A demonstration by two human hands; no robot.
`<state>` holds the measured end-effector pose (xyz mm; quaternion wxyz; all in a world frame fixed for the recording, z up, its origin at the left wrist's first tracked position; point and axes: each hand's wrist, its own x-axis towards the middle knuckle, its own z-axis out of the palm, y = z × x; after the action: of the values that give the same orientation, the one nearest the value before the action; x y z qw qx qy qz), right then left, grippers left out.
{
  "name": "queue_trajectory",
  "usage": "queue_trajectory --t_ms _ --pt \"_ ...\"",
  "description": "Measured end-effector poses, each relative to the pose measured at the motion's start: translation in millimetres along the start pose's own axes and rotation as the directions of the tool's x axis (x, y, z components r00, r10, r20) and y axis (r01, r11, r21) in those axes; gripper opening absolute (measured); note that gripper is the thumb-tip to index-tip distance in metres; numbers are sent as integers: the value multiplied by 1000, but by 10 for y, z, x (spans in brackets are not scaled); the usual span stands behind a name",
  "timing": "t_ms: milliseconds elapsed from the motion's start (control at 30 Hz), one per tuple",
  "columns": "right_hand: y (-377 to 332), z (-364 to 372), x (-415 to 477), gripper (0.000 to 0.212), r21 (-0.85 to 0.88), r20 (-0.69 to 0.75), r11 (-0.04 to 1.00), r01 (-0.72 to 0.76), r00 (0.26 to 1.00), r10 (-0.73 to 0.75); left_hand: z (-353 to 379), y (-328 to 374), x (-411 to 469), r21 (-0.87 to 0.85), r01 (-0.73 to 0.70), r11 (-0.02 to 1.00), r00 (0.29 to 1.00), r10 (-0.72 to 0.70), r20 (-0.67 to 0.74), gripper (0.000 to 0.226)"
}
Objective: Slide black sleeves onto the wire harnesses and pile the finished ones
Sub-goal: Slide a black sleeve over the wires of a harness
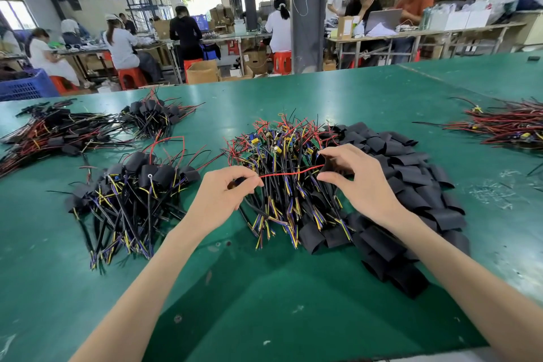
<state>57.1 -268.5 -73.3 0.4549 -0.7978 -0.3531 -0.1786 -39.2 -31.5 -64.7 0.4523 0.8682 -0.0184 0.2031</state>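
**Threading a sleeve onto the red lead**

While the unsleeved harness heap (282, 161) waits mid-table, the left hand (226, 200) pinches a taut red wire (289, 172), fingers together on its end. The right hand (357, 182) clamps a black sleeve (323, 162) at the wire's other end. Next, I judge, the sleeve slides leftward; finished bundles (138, 185) lie left.

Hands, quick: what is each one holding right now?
Left hand: pinched shut on the red wire.
Right hand: closed on a black sleeve, wire running into it.
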Motion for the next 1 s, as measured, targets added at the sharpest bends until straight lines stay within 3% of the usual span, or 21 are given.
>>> queue_trajectory --t_ms 167,267,367,500,733,1000 --pt "-5 34 -20 34 -217 60 961 171 985 -162 77 62 -33 211 -166 963 984 176 -33 9" --pt "-20 89 -52 35 -368 52 897 245 968 -244 131 113 -61 244 -240 940 969 249 -5 7" --pt "-77 141 -71 35 -438 41 837 327 938 -345 162 132 -83 253 -290 923 957 279 77 31" --pt "-142 205 -92 36 -404 74 837 369 925 -372 187 125 -57 285 -289 914 957 275 87 45" --pt "-183 212 -139 35 -283 102 903 322 947 -305 179 109 -45 318 -235 919 968 249 -4 20" --pt "-218 228 -159 36 -254 113 916 311 950 -291 211 135 -68 242 -193 951 981 193 24 43"
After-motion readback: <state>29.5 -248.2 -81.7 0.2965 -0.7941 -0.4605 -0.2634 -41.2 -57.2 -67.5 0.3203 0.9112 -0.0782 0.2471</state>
